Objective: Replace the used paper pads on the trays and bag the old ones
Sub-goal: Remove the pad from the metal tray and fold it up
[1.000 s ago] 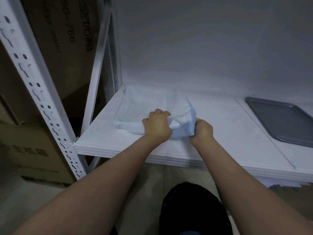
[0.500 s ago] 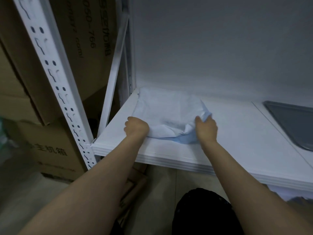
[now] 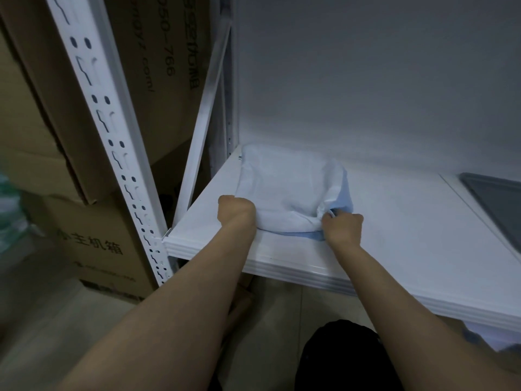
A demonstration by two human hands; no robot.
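At the left end of the white shelf board, near its rear corner, a crumpled white paper pad with a pale blue backing is heaped loosely, wholly on the board. Its near left edge is clenched in the left hand, whose fingers are curled tightly over the paper. Its near right fold, where the blue backing shows, is pinched in the right hand.

The pad is held at its two near corners, apparently so that the soft sheet can be gathered and lifted as one bundle without a loose end being trailed. The step is judged to be the removal of a used pad. No bag is seen in view.

The pad's near edge lies just behind the front lip of the board. To the left it is hemmed in by the slanted white brace and the white perforated steel upright, with brown cardboard boxes beyond. The way behind is closed by the grey wall. To the right, open board runs to the flat dark grey metal tray, which is well apart from the pad and cut off by the frame. The freest path is judged to be forward, over the front lip.
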